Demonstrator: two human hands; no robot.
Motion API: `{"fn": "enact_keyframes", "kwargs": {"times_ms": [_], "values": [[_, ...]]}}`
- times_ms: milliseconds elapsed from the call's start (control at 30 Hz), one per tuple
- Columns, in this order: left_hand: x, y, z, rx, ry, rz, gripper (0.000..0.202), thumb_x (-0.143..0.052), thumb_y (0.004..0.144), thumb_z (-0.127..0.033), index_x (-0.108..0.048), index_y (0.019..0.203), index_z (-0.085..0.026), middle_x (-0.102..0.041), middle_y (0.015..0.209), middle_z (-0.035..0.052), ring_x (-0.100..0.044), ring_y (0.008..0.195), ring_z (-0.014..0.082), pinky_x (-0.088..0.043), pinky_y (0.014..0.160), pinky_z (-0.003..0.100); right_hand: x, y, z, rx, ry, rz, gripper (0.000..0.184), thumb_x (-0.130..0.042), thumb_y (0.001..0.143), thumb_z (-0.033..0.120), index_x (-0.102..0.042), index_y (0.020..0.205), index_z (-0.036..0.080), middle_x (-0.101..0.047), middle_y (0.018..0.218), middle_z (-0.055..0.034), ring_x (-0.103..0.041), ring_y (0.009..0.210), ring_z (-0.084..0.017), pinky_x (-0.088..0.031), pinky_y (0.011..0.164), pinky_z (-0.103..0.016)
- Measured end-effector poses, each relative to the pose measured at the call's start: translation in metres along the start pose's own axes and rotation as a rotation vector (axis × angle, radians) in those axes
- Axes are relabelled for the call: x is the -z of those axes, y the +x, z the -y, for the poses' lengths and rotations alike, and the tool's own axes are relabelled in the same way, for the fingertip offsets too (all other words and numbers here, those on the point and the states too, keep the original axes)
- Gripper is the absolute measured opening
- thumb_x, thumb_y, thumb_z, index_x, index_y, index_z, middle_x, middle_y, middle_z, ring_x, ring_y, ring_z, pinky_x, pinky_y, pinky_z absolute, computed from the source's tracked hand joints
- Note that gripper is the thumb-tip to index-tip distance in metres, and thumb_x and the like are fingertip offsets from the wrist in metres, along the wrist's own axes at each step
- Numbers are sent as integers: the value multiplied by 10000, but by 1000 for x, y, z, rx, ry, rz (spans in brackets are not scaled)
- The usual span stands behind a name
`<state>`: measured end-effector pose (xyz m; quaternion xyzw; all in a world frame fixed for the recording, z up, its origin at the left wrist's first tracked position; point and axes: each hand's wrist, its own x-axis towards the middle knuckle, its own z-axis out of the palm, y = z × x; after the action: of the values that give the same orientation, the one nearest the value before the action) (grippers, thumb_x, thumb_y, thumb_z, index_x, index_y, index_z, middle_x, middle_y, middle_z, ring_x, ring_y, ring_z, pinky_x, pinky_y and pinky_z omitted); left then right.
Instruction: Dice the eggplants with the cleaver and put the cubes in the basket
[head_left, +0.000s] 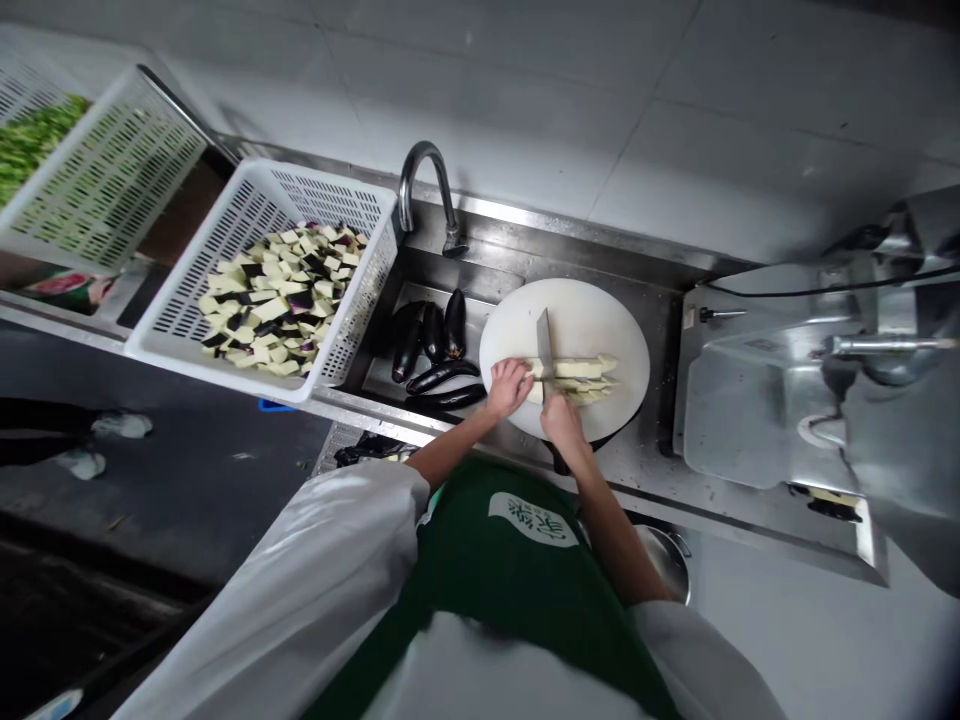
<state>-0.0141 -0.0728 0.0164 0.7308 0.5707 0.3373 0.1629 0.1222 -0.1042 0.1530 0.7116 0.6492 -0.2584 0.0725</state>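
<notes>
A round white cutting board [600, 315] carries pale eggplant strips [589, 370] lying side by side. My right hand [562, 422] is wrapped round the handle of a kitchen knife [544, 345], whose broad blade stands across the strips. Just left of the blade, my left hand [510, 386] presses on the strips' left ends with its fingers bent and close together. Several whole dark eggplants [433, 335] lie in the sink to the left of the board. Beyond them, a white plastic basket [217, 376] holds many eggplant chunks [281, 295].
A curved faucet [424, 150] rises behind the sink. Another white basket [112, 190] with chopped greens [37, 140] stands at far left. On the right is a metal machine [750, 390] with a cable. Another person's shoes [120, 425] show on the floor at left.
</notes>
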Motion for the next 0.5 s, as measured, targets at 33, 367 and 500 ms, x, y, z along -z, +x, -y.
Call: {"fn": "enact_keyframes", "kwargs": {"times_ms": [33,367,500], "values": [[1,-1,2,2,-19,-37,282,-440,1067,-374,-637,1174,-202,-647,1228,110,-533,1186,258,-403,1043,442,4,1,-1,10,-7,-1,319,-390,1055,168,-634,1218,45,-728,1146,-244,-705,1104,-292,-467,878,-307],[7,-2,5,13,-49,-58,346,-357,1086,-363,-630,1209,-191,-644,1260,121,-544,1231,253,-405,1079,437,-30,2,15,14,28,-60,341,-361,1058,175,-636,1217,52,-722,1150,-239,-705,1073,-279,-481,867,-311],[10,-5,6,-13,-64,-5,343,-376,1086,-376,-651,1141,-180,-664,1205,118,-569,1172,251,-419,1058,440,-35,19,12,23,71,-62,328,-392,1046,191,-652,1206,71,-726,1141,-240,-708,1069,-290,-482,860,-325]]}}
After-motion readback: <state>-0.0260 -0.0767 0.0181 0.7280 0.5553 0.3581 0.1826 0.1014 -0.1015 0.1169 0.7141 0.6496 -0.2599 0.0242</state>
